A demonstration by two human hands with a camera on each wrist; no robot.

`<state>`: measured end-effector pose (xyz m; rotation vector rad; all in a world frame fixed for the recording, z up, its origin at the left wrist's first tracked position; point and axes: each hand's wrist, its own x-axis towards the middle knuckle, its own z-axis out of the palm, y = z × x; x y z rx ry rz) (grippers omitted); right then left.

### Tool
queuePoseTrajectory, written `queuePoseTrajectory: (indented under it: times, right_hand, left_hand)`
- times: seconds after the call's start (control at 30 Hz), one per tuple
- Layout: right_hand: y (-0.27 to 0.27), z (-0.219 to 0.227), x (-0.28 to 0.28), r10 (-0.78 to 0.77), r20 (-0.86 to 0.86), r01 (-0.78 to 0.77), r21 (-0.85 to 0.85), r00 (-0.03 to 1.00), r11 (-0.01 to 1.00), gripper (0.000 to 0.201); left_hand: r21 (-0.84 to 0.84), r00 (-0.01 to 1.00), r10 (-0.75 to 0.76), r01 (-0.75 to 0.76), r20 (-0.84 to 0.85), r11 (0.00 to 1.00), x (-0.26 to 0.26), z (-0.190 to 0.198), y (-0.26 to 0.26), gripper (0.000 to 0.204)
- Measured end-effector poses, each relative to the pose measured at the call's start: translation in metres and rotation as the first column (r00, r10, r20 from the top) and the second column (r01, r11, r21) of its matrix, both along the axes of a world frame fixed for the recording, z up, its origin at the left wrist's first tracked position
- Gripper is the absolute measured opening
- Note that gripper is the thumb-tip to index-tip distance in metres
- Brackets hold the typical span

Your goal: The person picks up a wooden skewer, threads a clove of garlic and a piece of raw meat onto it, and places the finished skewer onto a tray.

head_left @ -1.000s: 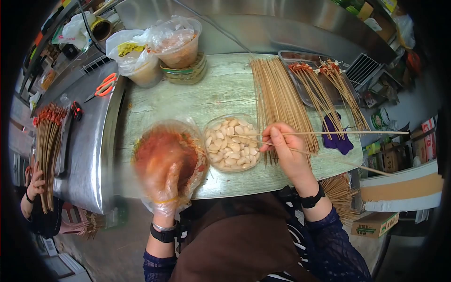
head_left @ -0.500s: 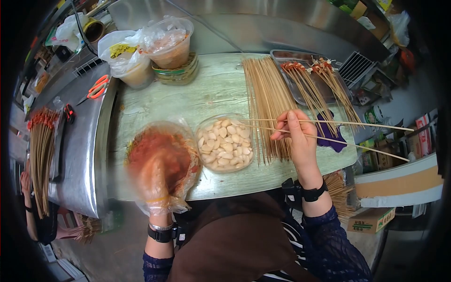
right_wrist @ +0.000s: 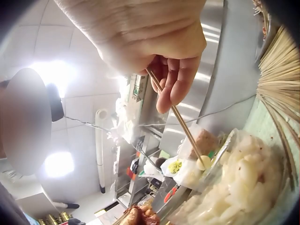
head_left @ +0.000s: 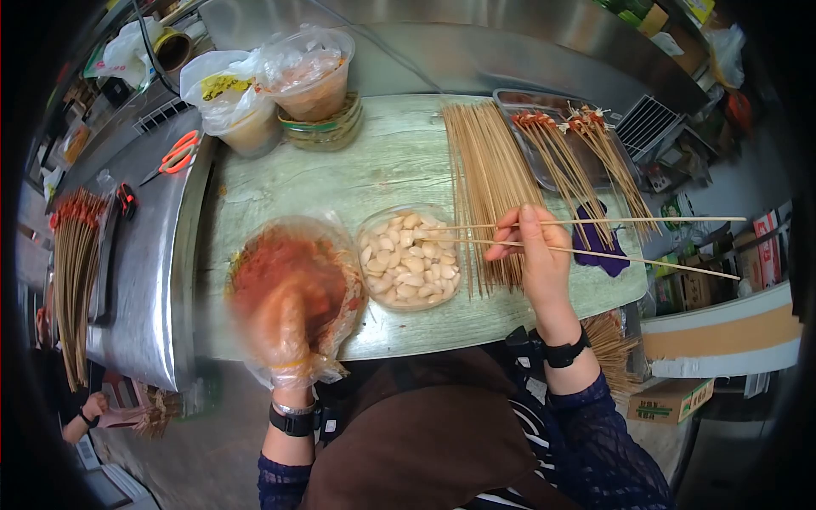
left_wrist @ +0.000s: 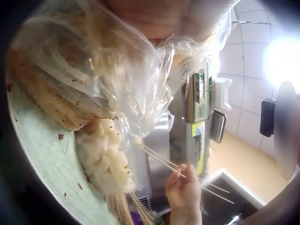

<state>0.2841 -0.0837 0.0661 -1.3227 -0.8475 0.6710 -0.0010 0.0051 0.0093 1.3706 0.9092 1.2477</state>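
In the head view my left hand (head_left: pixel 287 327), in a clear plastic glove, works in a plastic-lined bowl (head_left: pixel 354 293) of red seasoned food (head_left: pixel 276 259). It is blurred by motion, and its fingertips are hidden. My bare right hand (head_left: pixel 542 263) pinches two thin wooden skewers (head_left: pixel 659 220), spread slightly apart. Their left ends lie over a clear container of pale, clove-like pieces (head_left: pixel 412 265) beside the bowl. One pale piece (right_wrist: pixel 203 162) appears at the skewer tip in the right wrist view.
Right of the container lies a row of bare skewers (head_left: pixel 484 187). Behind are a metal tray (head_left: pixel 506 102) with loaded skewers (head_left: pixel 552 157) and a purple cloth (head_left: pixel 602 259). Tubs (head_left: pixel 306 81) stand back left. Scissors (head_left: pixel 178 155) and a skewer bundle (head_left: pixel 75 272) lie left. Another person's hand (head_left: pixel 93 406) shows there.
My right hand has moved right from the container with the skewers, which now run more nearly parallel. My left hand stays in the bowl. The other person's hand has left the skewer bundle.
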Motion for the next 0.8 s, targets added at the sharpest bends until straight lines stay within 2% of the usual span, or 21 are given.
queuePoseTrajectory:
  times: [0.07,0.17,0.2,0.23,0.3,0.4,0.5,0.63,0.73,0.8]
  right_hand:
    - [-0.005,0.007,-0.004,0.047,-0.015,-0.046,0.056,0.999,0.997,0.033]
    - [-0.005,0.014,-0.02,0.188,-0.077,-0.175,0.146,0.979,0.974,0.036]
    - [-0.005,0.017,-0.027,0.237,-0.1,-0.219,0.168,0.966,0.961,0.036]
    - [-0.004,0.019,-0.034,0.284,-0.12,-0.259,0.191,0.951,0.947,0.037]
    - [-0.001,0.019,-0.043,0.364,-0.129,-0.336,0.195,0.922,0.921,0.037]
    - [0.004,0.013,-0.051,0.432,-0.148,-0.406,0.18,0.889,0.896,0.036]
    - [0.005,0.013,-0.052,0.451,-0.153,-0.43,0.149,0.879,0.89,0.036]
    - [0.002,0.015,-0.057,0.44,-0.135,-0.433,0.079,0.888,0.898,0.034]
    - [-0.001,0.016,-0.059,0.413,-0.093,-0.402,0.116,0.906,0.908,0.032]
    - [-0.004,0.015,-0.058,0.369,-0.127,-0.343,0.187,0.921,0.921,0.031]
  left_hand:
    - [-0.023,0.999,-0.05,0.05,0.002,0.998,-0.003,-0.001,0.002,0.029]
    - [-0.179,0.956,-0.179,0.223,0.233,0.958,-0.001,0.006,0.001,0.038]
    - [-0.157,0.964,-0.241,0.257,0.114,0.953,-0.003,0.008,0.003,0.044]
    - [-0.242,0.952,-0.251,0.289,0.175,0.926,0.003,0.022,-0.003,0.045]
    - [-0.293,0.921,-0.254,0.34,0.294,0.894,0.002,0.018,-0.008,0.044]
    - [-0.293,0.91,-0.325,0.394,0.257,0.871,-0.002,0.029,-0.012,0.039]
    - [-0.314,0.928,-0.351,0.373,0.127,0.873,-0.004,0.032,-0.017,0.037]
    - [-0.34,0.943,-0.322,0.332,0.088,0.88,-0.004,0.023,-0.018,0.033]
    - [-0.369,0.924,-0.235,0.34,0.3,0.865,-0.003,0.008,-0.013,0.032]
    - [-0.435,0.871,-0.097,0.333,0.482,0.837,-0.001,0.011,-0.01,0.032]
